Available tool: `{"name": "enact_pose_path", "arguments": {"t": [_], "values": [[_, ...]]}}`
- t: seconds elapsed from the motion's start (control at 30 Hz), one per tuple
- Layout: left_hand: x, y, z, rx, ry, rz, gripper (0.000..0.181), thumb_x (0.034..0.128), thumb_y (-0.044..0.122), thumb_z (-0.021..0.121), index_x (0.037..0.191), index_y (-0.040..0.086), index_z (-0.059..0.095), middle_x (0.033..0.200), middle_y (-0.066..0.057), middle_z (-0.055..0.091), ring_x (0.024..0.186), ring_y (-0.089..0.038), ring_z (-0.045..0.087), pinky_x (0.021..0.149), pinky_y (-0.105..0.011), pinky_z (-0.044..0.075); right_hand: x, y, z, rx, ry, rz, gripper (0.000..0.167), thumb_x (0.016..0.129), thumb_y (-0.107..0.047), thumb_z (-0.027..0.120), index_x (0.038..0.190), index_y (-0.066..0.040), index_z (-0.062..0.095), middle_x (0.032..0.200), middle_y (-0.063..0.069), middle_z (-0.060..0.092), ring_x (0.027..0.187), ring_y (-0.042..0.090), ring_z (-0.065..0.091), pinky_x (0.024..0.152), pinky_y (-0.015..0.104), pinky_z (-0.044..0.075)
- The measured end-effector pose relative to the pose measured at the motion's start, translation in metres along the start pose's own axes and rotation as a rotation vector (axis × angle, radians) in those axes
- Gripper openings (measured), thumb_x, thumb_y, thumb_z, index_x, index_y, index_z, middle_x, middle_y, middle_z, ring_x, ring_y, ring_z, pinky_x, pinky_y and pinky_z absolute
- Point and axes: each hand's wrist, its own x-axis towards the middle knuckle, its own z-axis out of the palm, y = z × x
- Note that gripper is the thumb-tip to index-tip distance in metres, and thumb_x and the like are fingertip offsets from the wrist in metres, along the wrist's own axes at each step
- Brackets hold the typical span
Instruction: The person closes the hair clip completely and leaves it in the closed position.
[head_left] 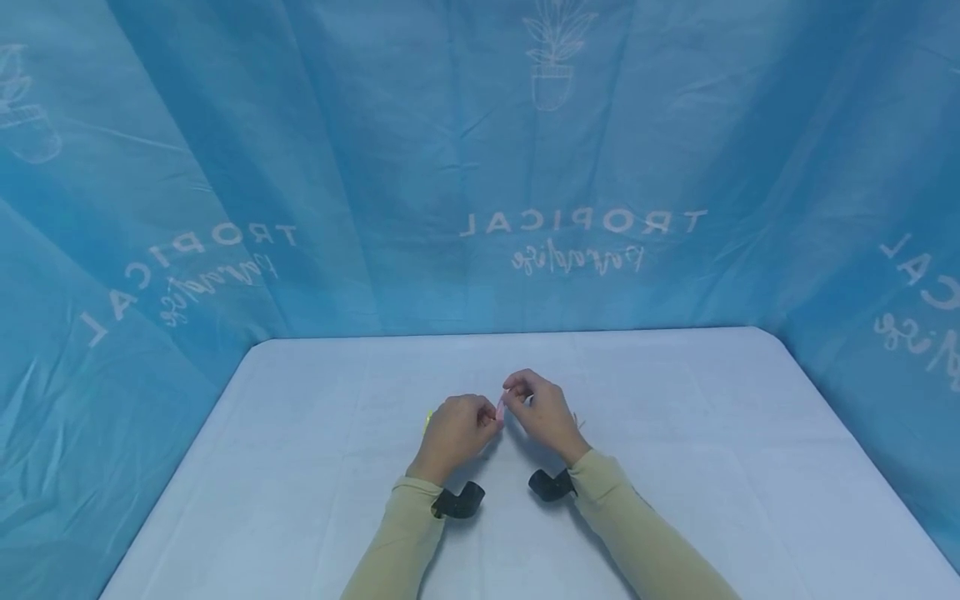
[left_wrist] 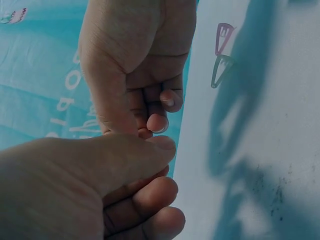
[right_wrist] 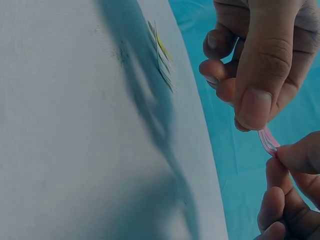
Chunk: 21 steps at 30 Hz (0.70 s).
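Observation:
A small pink snap hair clip (head_left: 500, 410) is stretched between my two hands above the table. My left hand (head_left: 455, 433) pinches one end with thumb and fingers, and my right hand (head_left: 546, 419) pinches the other. In the right wrist view the clip (right_wrist: 268, 142) shows as a narrow slotted strip, its ends covered by fingertips. The left wrist view shows both hands (left_wrist: 55, 170) meeting, with the clip hidden behind the fingers.
Beyond my right hand, a purple clip (left_wrist: 224, 39) and a green clip (left_wrist: 220, 71) lie on the white table (head_left: 300, 483). Yellow and pale clips (right_wrist: 162, 55) lie by my left hand. Blue printed curtains (head_left: 390, 167) surround the table.

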Motion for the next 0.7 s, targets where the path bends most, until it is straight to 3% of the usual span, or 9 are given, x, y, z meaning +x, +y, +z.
{"name": "enact_pose_path", "arguments": {"t": [0.3,0.47,0.7], "values": [[-0.001,0.0,-0.006,0.009,-0.069,-0.074,0.011,0.0873,0.021,0.079,0.087,0.009,0.077,0.065,0.009,0.061,0.059,-0.006,0.051,0.059,-0.024,0.044,0.002,-0.002,0.005,0.035,-0.045,0.005,0.008,0.092,-0.007,0.068,0.099,-0.009,0.07,0.082,-0.002,0.065,0.076,0.014,0.059,0.065,0.031,0.047],[-0.001,-0.002,-0.009,0.028,-0.071,-0.062,0.013,0.086,0.024,0.081,0.084,0.011,0.079,0.063,0.01,0.062,0.057,-0.005,0.049,0.056,-0.023,0.042,0.002,-0.003,0.008,0.031,-0.066,-0.011,0.009,0.093,-0.007,0.067,0.101,-0.008,0.07,0.081,-0.003,0.064,0.07,0.013,0.055,0.058,0.028,0.045],[-0.002,-0.004,-0.013,0.015,-0.054,-0.065,0.016,0.0842,0.027,0.082,0.084,0.011,0.078,0.063,0.01,0.06,0.056,-0.005,0.048,0.054,-0.023,0.041,0.002,-0.005,0.011,0.022,-0.088,-0.02,0.011,0.093,-0.006,0.066,0.103,-0.007,0.071,0.082,-0.002,0.065,0.074,0.013,0.057,0.062,0.028,0.046]]}}
